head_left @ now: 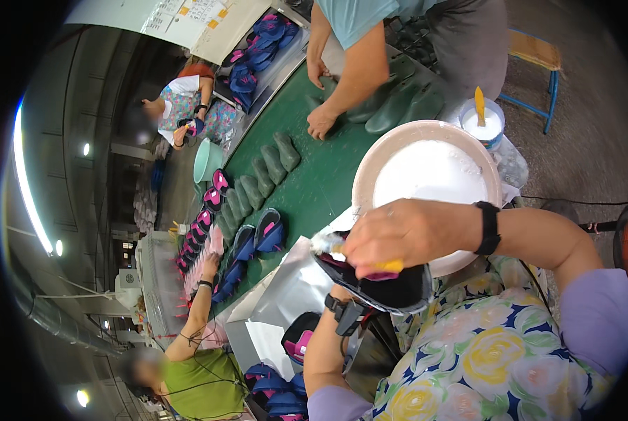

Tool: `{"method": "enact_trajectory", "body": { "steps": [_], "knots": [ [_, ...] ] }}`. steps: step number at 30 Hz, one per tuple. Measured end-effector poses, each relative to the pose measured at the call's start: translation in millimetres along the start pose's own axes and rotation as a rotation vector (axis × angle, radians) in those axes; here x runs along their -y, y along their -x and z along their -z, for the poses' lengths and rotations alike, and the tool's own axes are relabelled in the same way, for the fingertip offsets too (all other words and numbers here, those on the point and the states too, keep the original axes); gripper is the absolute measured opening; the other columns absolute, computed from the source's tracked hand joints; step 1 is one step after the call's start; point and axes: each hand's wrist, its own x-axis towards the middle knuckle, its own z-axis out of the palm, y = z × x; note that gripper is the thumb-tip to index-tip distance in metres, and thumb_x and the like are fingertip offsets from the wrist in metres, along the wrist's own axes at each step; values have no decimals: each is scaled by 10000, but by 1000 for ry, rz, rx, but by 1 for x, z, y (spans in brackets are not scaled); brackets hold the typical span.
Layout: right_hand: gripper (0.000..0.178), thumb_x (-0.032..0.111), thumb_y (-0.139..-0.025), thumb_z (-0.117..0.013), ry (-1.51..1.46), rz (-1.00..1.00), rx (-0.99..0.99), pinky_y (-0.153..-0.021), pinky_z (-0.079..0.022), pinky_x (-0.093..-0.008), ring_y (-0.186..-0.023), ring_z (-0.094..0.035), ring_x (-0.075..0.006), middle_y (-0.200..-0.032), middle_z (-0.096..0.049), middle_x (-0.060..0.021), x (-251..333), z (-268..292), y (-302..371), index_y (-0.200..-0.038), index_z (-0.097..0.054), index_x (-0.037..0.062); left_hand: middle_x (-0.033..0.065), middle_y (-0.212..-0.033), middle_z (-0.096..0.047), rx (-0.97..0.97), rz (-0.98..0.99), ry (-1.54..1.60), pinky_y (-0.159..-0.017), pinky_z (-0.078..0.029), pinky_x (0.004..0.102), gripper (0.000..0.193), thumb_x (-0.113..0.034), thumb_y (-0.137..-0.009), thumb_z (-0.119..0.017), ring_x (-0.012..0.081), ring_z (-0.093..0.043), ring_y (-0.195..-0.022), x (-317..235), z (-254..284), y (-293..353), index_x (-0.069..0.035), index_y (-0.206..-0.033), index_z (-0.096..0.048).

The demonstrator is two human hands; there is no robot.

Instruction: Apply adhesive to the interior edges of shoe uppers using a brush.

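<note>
My right hand (405,235) is closed round a brush (391,266) with a yellow handle. Its white-coated bristles are at the near left edge of a dark shoe upper (398,289) with pink inside. From beneath, my left hand (340,293) holds that upper; most of its fingers are hidden behind it. Just beyond my right hand stands a pale pink basin (359,168) of white liquid, partly covered by my forearm.
A small tub (493,140) of white paste holds another yellow-handled brush (479,105). Across the green conveyor belt (314,175) lie grey-green shoe lasts (272,163) and blue uppers (269,230). More uppers (268,386) lie at lower left. Co-workers' arms (356,77) reach over the belt; a stool (535,52) stands beyond.
</note>
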Motion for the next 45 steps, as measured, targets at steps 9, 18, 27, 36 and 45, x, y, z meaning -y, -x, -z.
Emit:
{"method": "enact_trajectory", "body": {
  "steps": [9, 18, 27, 36, 45],
  "knots": [
    [221, 206, -895, -683, 188, -251, 208, -733, -543, -385, -891, -639, -292, -915, -599, -108, -24, 16, 16, -957, -550, 42, 140, -1323, -617, -88, -134, -173, -1013, -503, 334, 502, -145, -956, -597, 209, -620, -1168, -17, -4, 10, -1, -1425, -491],
    [181, 191, -933, -656, 212, -253, 81, -797, -548, -367, -925, -657, -270, -958, -635, -82, -15, 26, 15, -1010, -610, 34, 139, -1325, -616, -131, -207, -189, -1014, -503, 335, 509, -139, -951, -604, 207, -619, -1169, -10, -12, 4, -2, -1428, -490],
    [179, 210, -925, -658, 107, -274, 204, -751, -541, -384, -885, -656, -313, -941, -639, -123, -21, 18, 13, -947, -591, 45, 138, -1327, -615, -103, -210, -269, -1016, -502, 335, 516, -132, -947, -611, 204, -618, -1170, -12, -17, 5, -3, -1431, -489],
    [202, 200, -918, -689, 7, -834, 199, -635, -497, -366, -692, -654, -295, -748, -641, -132, -13, 46, 16, -911, -598, 20, 137, -1329, -615, -235, -367, -334, -1018, -501, 336, 524, -126, -942, -619, 202, -617, -1171, -43, -7, 9, -4, -1434, -488],
    [197, 223, -917, -702, 58, -592, 356, -732, -524, -389, -839, -656, -316, -902, -642, -111, -11, 28, 18, -980, -605, 62, 136, -1331, -614, -252, -413, -366, -1019, -500, 336, 531, -120, -937, -626, 199, -616, -1172, -47, -15, 5, -5, -1437, -487]
  ]
}}
